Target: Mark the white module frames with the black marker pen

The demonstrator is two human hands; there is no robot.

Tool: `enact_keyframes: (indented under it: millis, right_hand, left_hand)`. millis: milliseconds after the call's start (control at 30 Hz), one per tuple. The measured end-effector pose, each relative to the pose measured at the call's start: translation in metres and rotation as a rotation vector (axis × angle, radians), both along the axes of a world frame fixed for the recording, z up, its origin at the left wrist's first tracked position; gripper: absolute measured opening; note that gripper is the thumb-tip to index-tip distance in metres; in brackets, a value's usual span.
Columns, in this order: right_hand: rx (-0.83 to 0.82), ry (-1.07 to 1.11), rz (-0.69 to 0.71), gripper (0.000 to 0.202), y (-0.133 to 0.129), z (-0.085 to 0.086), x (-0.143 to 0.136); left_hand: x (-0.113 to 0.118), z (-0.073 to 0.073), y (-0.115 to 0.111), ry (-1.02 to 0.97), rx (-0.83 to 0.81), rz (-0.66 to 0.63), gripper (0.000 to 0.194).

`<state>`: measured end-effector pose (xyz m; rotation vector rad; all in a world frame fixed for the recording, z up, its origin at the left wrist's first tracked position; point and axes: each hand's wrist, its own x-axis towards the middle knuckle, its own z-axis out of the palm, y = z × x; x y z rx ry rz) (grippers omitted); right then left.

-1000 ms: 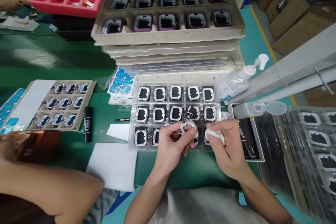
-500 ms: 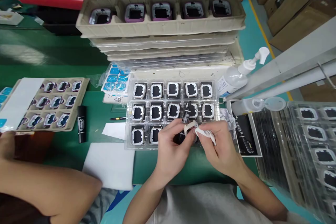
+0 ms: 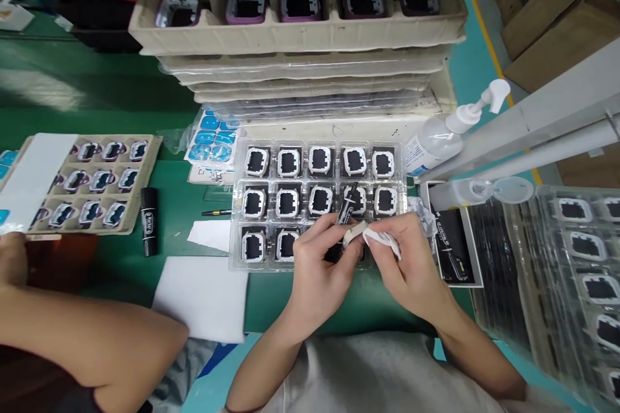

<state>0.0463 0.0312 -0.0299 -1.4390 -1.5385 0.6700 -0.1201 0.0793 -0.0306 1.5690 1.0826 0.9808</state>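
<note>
My left hand [image 3: 322,264] is closed on a small off-white frame [image 3: 355,232], held on edge above the front of a clear plastic tray [image 3: 236,226]. My right hand [image 3: 411,258] pinches a crumpled white wipe [image 3: 385,242] against the frame's right side. A black marker [image 3: 347,203] slants up from behind my left fingers; I cannot tell whether they hold it or it lies on the tray. Rows of white square frames with black centres, such as this white frame [image 3: 320,159], sit in the tray. My hands hide part of its front row.
Stacked moulded trays [image 3: 300,39] rise behind. A pump bottle [image 3: 431,145], an open box [image 3: 458,258] and more clear trays [image 3: 588,271] stand right. Leftward lie a black marker [image 3: 149,221], a white foam sheet [image 3: 203,297] and a co-worker's arm [image 3: 92,342] beside a tray [image 3: 130,206].
The view has shifted slightly. My right hand's wipe now covers more of the frame's right edge; both hands keep their holds.
</note>
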Motion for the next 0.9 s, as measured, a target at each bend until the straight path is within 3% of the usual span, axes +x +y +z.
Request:
enact_keyframes:
  millis: [300,433,533,633,733,900]
  right_hand:
    - [0.049,-0.086,0.008,0.013,0.003,0.004,-0.004]
    - [0.177,-0.212,0.182,0.016,-0.007,0.024,-0.019]
    - [0.215,-0.182,0.255,0.024,-0.017,0.031,-0.021]
    - [0.147,-0.006,0.209,0.028,-0.020,0.020,-0.013]
    - [0.048,0.300,0.182,0.025,-0.016,0.004,-0.007]
    - [0.014,0.769,0.310,0.010,-0.001,0.001,-0.011]
  left_hand:
    - [-0.002,-0.001,-0.001,0.059,0.061,-0.011,0.017]
    - [-0.002,0.000,-0.001,0.076,0.059,0.004,0.016]
    - [0.000,0.003,0.003,0.051,0.002,0.073,0.016]
    - [0.000,0.006,0.007,-0.092,-0.156,0.074,0.028]
    - [-0.002,0.006,0.009,-0.301,-0.407,0.044,0.026]
    - [-0.008,0.003,0.010,-0.424,-0.550,0.059,0.028]
